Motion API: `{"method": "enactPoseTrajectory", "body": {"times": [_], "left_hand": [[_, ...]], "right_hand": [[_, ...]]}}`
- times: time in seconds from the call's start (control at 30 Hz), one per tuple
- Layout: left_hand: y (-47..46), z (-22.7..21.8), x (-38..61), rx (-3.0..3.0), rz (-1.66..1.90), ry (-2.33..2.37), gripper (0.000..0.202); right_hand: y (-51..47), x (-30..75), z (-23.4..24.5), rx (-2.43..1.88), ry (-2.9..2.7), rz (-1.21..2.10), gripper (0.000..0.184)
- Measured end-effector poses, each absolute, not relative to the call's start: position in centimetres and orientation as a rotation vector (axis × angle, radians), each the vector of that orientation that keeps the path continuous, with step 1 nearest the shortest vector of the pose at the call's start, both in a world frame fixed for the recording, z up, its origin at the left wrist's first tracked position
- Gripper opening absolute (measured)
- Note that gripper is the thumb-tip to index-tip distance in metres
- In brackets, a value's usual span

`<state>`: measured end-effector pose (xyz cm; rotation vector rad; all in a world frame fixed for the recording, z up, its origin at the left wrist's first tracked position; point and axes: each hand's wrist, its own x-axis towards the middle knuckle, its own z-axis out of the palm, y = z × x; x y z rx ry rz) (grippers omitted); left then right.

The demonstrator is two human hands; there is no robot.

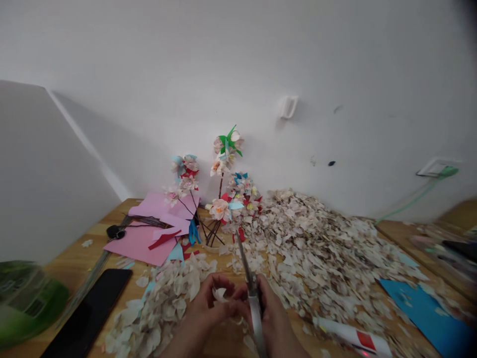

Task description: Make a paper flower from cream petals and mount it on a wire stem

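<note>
My right hand [274, 315] is closed around metal scissors [255, 303], whose long blade points away from me toward the wall. My left hand [208, 303] pinches a thin whitish petal-like piece [220, 294], and the fingertips of both hands meet around it. Close by on the left lies a heap of pale, dry petals [164, 303]. Beyond the hands stand handmade flowers [220, 210] on dark twig stems, with pale petals and red, blue and green paper bits. A much larger heap of petal flakes [320, 243] spreads to the right.
A black phone [89, 313] and a green package [30, 301] lie at the left. Pink paper [149, 243] sits behind them, with twigs and paper scraps. A white glue tube [350, 335] and a blue sheet [425, 313] are at the right. A white wall [186, 74] rises behind the wooden table.
</note>
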<state>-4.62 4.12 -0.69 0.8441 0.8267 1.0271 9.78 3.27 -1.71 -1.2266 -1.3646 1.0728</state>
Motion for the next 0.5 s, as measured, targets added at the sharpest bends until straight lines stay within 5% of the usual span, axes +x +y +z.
{"method": "enactPoseTrajectory", "body": {"times": [0.5], "left_hand": [[4.80, -1.46, -4.95, 1.054, 1.090, 0.959, 0.037]], "right_hand": [[3.33, 9.77, -0.85, -1.222, -1.353, 1.080, 0.024]]}}
